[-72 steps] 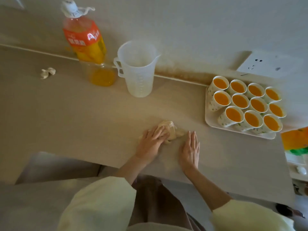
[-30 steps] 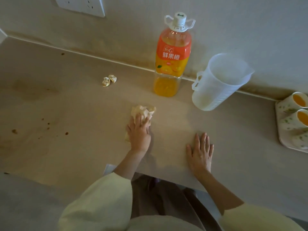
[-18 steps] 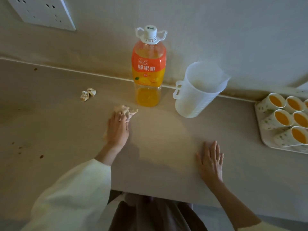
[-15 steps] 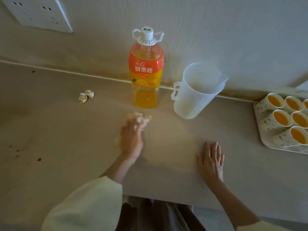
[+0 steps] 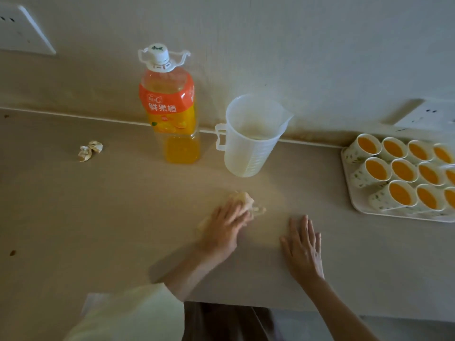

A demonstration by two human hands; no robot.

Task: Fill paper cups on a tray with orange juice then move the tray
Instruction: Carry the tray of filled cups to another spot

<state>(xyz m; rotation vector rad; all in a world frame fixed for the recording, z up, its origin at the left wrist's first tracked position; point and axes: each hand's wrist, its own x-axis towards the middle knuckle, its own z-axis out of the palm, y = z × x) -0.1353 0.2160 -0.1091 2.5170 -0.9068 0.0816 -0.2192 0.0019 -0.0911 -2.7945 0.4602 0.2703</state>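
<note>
A white tray sits at the right edge of the counter, holding several paper cups filled with orange juice. An orange juice bottle, capped and partly full, stands against the wall. Beside it on the right is an almost empty white plastic measuring jug. My left hand presses a crumpled, juice-stained tissue onto the counter in front of the jug. My right hand lies flat on the counter near its front edge, fingers apart, holding nothing.
Two small crumpled tissue balls lie on the counter at the left. Dark drip spots mark the far left surface. Wall sockets sit at upper left and behind the tray. The counter's front edge runs just below my wrists.
My left hand has slid the tissue to the right across the counter, from in front of the bottle to in front of the jug. My right hand stayed flat. The view shifted slightly right.
</note>
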